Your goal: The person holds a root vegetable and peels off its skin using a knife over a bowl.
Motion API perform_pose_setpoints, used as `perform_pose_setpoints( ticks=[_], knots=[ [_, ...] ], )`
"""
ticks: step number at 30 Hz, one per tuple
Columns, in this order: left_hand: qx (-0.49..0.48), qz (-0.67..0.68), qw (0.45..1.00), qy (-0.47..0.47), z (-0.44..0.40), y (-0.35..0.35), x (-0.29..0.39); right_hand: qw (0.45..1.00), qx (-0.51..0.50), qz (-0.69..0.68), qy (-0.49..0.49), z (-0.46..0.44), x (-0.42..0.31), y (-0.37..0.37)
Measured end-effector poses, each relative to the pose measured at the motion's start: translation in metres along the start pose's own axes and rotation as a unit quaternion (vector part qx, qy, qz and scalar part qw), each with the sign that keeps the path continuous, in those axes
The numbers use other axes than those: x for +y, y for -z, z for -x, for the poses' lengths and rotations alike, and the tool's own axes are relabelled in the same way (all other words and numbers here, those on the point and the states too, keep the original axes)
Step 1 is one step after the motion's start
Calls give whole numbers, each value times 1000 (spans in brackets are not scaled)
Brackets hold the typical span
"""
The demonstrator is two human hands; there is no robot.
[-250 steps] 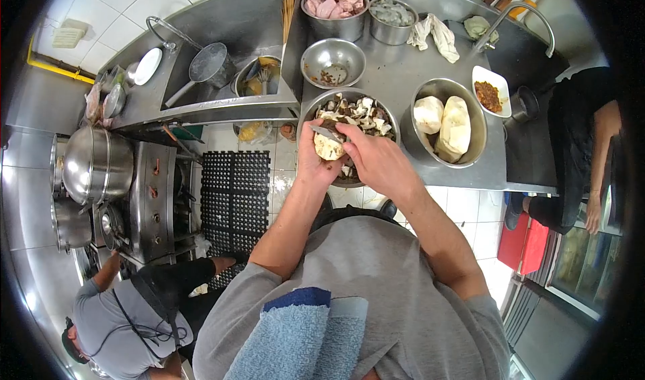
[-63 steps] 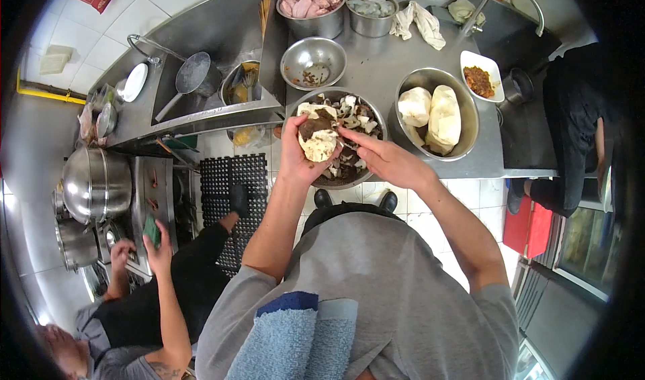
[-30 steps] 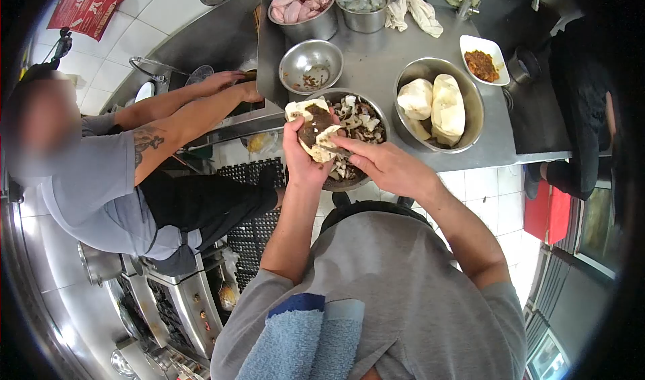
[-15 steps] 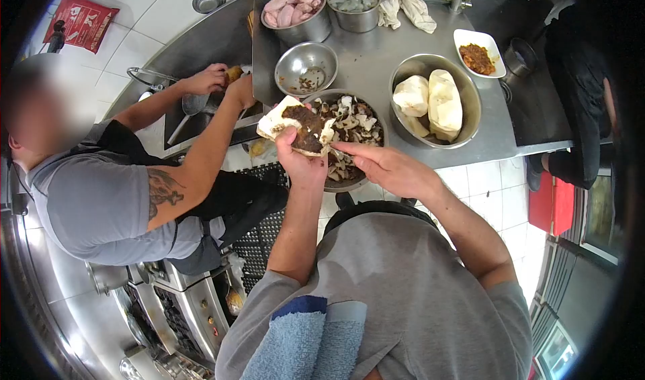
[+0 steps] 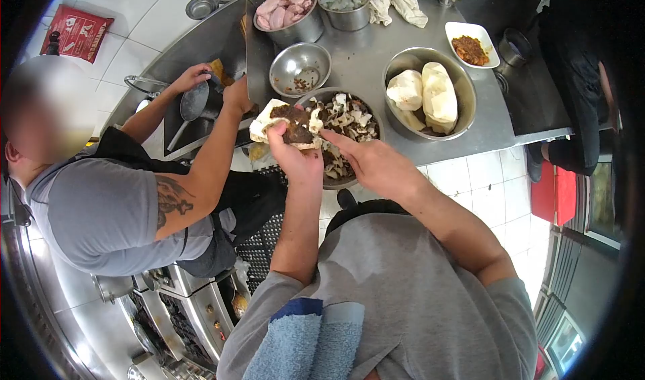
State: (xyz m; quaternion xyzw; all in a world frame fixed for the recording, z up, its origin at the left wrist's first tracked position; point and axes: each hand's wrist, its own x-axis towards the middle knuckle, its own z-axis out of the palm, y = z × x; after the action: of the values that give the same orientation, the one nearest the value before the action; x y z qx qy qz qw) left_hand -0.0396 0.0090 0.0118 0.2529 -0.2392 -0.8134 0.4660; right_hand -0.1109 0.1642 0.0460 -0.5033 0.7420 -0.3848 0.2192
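"Hands?"
"My left hand (image 5: 297,162) holds the pale, brown-patched chunk (image 5: 295,126) by the round steel scrap bowl's (image 5: 342,184) left side; my right hand (image 5: 376,162) reaches to it, grip hidden: can't tell."
"Step?"
"Trimming, I judge; each stroke calls for clear fingers."
"Room?"
"Tight: small steel bowl (image 5: 287,63) beyond, co-worker's arm (image 5: 218,145) leftward."

I can't make out the pale chunk's (image 5: 287,123) underside behind the fingers of the left hand (image 5: 297,160), or what the right hand's fingers (image 5: 341,142) cover.
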Motion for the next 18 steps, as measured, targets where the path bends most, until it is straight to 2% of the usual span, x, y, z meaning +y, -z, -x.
perform_pose_setpoints(
  ticks=[6,9,12,15,18],
  knots=[
    [28,-25,999,25,-2,5,-2,993,-30,111,15,-2,4,6],
    [33,-19,998,52,1,9,-2,999,-47,-7,3,-6,18,1],
    [19,-43,998,48,9,9,0,992,0,-101,79,-10,33,-11],
    [31,-46,996,63,6,17,-1,999,-47,6,-7,-6,20,-1],
    [36,-46,995,83,5,16,-1,996,-65,53,-5,-5,24,-3]
  ],
)
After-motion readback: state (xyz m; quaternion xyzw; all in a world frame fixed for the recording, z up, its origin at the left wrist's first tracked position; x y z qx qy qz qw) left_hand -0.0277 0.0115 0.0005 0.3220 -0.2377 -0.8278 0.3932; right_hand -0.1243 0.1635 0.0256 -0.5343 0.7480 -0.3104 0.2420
